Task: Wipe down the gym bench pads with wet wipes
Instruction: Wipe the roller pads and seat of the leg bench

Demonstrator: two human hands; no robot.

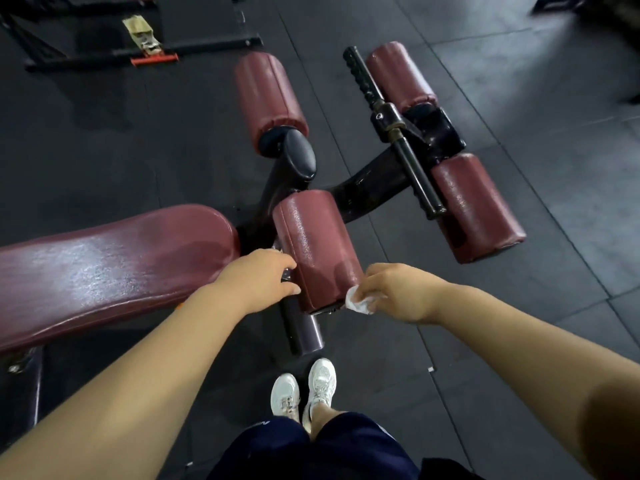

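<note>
A maroon roller pad (pixel 315 244) stands out from the black bench frame in the middle of the view. My left hand (pixel 258 277) holds its left side, with the fingers hidden behind the pad. My right hand (pixel 398 292) pinches a crumpled white wet wipe (pixel 358 301) against the pad's lower right end. The long maroon bench pad (pixel 104 268) lies to the left and shines wet in streaks.
Three more maroon roller pads sit farther off: one (pixel 268 98) at upper centre, two (pixel 400 76) (pixel 476 207) at the right on either side of a black bar (pixel 394 129). Black rubber floor tiles lie all around. My white shoes (pixel 304 393) stand below the frame's end tube.
</note>
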